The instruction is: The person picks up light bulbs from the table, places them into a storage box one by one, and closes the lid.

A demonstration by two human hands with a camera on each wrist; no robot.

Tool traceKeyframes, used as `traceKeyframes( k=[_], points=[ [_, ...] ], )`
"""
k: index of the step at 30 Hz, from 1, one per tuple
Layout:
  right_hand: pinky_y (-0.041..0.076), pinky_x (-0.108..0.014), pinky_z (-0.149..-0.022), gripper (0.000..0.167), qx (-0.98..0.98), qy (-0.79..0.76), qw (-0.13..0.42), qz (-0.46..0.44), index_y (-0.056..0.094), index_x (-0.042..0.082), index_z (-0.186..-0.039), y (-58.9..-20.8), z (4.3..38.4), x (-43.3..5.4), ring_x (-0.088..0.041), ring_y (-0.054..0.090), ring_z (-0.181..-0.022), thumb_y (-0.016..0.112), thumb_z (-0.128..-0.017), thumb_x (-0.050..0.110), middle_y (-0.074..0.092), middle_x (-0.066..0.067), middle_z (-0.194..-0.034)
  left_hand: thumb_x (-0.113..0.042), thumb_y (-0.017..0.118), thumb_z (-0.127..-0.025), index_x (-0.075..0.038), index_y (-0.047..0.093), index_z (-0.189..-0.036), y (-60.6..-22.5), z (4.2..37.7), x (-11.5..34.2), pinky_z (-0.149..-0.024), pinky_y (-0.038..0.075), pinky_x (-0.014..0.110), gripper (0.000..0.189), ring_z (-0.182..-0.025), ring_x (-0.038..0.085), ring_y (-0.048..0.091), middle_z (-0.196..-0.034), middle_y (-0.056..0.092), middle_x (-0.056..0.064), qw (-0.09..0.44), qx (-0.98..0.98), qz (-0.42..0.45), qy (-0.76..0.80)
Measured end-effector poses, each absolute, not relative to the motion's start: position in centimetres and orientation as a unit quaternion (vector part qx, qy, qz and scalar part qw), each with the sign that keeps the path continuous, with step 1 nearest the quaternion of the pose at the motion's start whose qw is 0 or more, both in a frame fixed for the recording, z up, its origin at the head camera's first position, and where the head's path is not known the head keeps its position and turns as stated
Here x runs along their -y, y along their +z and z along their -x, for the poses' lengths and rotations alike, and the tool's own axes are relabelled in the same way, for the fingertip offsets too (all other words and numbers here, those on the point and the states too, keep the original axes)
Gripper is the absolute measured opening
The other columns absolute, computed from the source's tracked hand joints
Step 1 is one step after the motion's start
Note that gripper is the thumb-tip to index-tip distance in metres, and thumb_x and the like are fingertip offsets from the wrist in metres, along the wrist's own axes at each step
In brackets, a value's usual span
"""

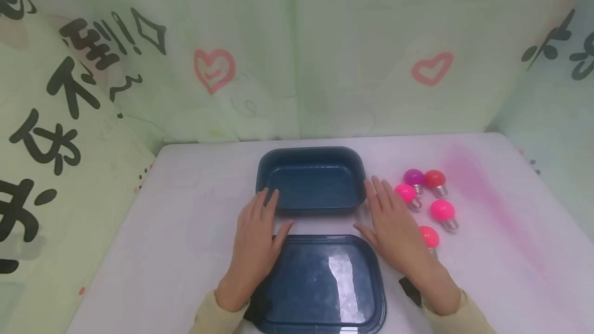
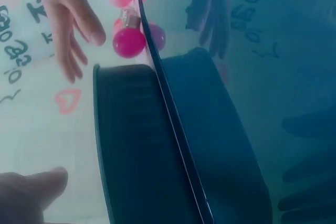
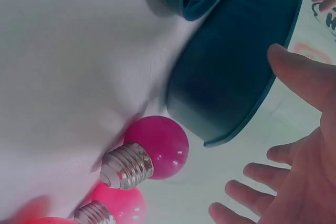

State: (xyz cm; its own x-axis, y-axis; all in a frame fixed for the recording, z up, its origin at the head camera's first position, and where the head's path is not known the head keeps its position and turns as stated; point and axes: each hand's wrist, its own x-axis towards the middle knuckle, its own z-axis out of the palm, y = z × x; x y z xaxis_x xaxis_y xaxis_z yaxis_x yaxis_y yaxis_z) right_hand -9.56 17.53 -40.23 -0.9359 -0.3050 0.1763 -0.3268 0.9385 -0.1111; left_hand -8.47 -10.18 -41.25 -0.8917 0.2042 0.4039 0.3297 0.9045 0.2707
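Observation:
A dark blue rectangular box (image 1: 317, 187) stands with its open top up near the back of the table. In front of it lies a matching glossy lid (image 1: 315, 282). My left hand (image 1: 255, 238) is at the box's front left corner, fingers extended and thumb spread over the lid's far edge. At the front right corner is my right hand (image 1: 394, 226), its fingers straight and its thumb apart. Both palms hold nothing. In the right wrist view the thumb of the right hand (image 3: 302, 177) overlaps the rim of the box (image 3: 226, 72).
Several round light bulbs lie right of the box: a purple bulb (image 1: 413, 176), a red bulb (image 1: 434, 178) and pink bulbs (image 1: 442, 210), one partly hidden by the right hand. A pale curtain (image 1: 325, 55) with drawn hearts hangs behind the white table (image 1: 185, 210).

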Motion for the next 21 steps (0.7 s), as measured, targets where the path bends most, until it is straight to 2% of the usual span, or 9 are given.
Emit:
traceKeyframes(
  k=[12,21],
  points=[
    [0.039,-0.061,-0.108,0.099,0.983,0.103,0.068,-0.139,0.018,-0.003,-0.154,-40.1,9.9,-18.0,-0.046,0.030,-0.141,0.079,-0.083,0.031,0.027,-0.028,-0.154,-0.029,0.070,-0.092,0.000,0.052,-0.140,-40.8,9.9,10.7,-0.102,0.046,0.053,0.059,-0.124,0.038,0.053,-0.136,0.055,0.022,0.238,0.940,0.136,-0.206],
    [0.041,-0.061,-0.105,0.095,0.985,0.116,0.056,-0.117,0.022,-0.007,-0.151,-40.3,10.1,-18.3,-0.048,0.034,-0.138,0.080,-0.082,0.023,0.032,-0.030,-0.151,-0.025,0.070,-0.093,-0.001,0.056,-0.136,-40.5,11.2,11.2,-0.099,0.048,0.049,0.051,-0.119,0.035,0.056,-0.129,0.059,0.019,0.240,0.940,0.122,-0.210]
  ],
)
